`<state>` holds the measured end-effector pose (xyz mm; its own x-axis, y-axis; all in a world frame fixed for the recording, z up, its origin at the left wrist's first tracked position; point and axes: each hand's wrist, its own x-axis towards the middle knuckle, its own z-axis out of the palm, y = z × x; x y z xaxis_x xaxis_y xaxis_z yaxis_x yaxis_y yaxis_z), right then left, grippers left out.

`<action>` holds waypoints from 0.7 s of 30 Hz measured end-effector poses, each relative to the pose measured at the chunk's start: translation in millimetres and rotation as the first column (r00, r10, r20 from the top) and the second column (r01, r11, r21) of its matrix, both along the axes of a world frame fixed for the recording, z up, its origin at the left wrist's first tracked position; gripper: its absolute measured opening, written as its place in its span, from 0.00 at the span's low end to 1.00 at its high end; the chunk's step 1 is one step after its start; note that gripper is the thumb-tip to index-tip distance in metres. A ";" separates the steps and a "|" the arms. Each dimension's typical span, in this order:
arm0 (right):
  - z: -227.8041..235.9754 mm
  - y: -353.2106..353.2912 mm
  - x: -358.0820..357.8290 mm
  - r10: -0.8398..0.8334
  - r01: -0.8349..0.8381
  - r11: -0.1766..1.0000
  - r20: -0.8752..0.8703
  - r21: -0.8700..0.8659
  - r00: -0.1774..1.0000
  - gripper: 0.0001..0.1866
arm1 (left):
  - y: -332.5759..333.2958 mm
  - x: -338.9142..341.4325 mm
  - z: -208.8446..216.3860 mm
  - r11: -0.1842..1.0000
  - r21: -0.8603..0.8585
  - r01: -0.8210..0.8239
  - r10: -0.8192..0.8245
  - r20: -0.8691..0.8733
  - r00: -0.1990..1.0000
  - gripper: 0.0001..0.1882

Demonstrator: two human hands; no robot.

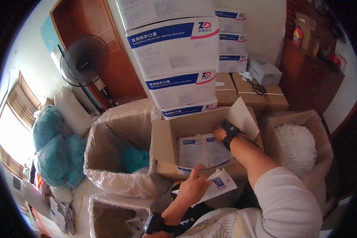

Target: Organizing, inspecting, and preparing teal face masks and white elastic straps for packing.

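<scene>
My left hand (pixel 193 188) is closed on a flat white packet (pixel 220 185) with a blue printed patch, low in front of my body. An open cardboard carton (pixel 161 141) stands just beyond it, its white flaps raised. Flat white packets (pixel 198 150) with blue print lie side by side inside the carton. My right hand (pixel 219 134) reaches into the carton's far right part, beside the packets. A black band sits on that wrist, and the fingers are mostly hidden.
Left of the carton, a plastic-lined bin (pixel 119 135) holds teal pieces; another lined bin (pixel 97 214) stands nearer. On the right, a box (pixel 325 146) holds white strands. Printed cartons (pixel 174 51) tower behind. A fan (pixel 85 59) and teal bags (pixel 53 158) are at left.
</scene>
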<state>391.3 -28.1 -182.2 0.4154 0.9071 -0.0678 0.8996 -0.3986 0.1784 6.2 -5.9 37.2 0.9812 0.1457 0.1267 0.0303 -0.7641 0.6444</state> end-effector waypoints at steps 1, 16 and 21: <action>1.9 17.3 -10.0 0.003 -0.003 1.000 -0.028 0.021 1.000 0.13 | 1.7 -2.9 -0.4 1.000 0.007 -0.018 0.018 -0.027 0.999 0.10; 293.3 -26.9 -140.7 0.112 -0.039 0.849 -0.108 0.526 0.988 0.09 | 34.7 -3.1 -16.1 0.971 0.000 -0.238 0.229 0.277 0.933 0.12; 354.7 -151.7 -168.5 0.368 0.385 0.220 -0.442 0.896 0.818 0.13 | 32.7 -17.8 -12.4 0.879 -0.409 -0.245 0.338 0.173 0.925 0.15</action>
